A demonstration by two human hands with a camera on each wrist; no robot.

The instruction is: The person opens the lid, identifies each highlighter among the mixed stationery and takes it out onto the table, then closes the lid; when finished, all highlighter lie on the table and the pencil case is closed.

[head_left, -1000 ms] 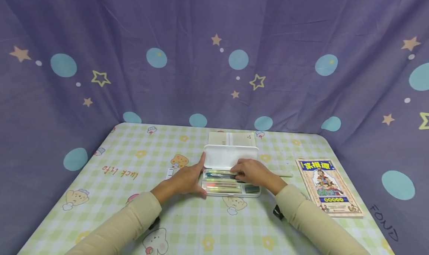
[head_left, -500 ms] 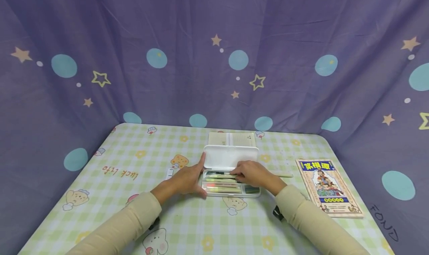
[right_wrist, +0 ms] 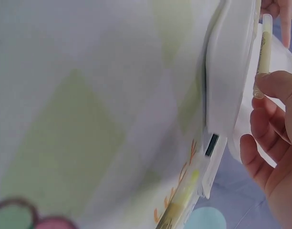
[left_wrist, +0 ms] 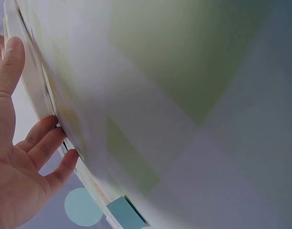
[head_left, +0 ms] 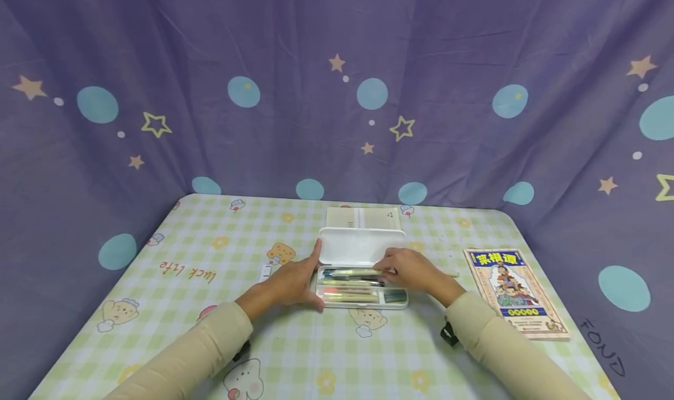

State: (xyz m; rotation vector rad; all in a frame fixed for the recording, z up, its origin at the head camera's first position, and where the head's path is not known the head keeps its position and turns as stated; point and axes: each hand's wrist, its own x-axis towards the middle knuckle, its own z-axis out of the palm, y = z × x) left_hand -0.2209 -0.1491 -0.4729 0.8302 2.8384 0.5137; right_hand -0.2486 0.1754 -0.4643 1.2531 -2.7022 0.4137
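A white pencil case (head_left: 360, 245) stands with its lid raised on the checked tablecloth. Pale yellow highlighters (head_left: 350, 298) and other pens lie inside. My left hand (head_left: 292, 280) is spread against its left end; the left wrist view shows thumb and fingertips touching the edge. Over the back compartment my right hand (head_left: 408, 268) pinches a pale yellow highlighter (right_wrist: 264, 52) with a clear cap, between thumb and fingers at one end. A dark green block (head_left: 395, 296) sits in the case's front right corner.
Another highlighter (right_wrist: 182, 195) lies right of the case, mostly behind my right hand in the head view. A notebook (head_left: 344, 216) lies behind the lid. At right is an illustrated book (head_left: 511, 292). A small white-and-teal block (left_wrist: 126, 213) lies left of the case.
My right hand has moved slightly right and up, and the highlighter it pinches now shows above the back compartment. The left hand has kept its place on the case.
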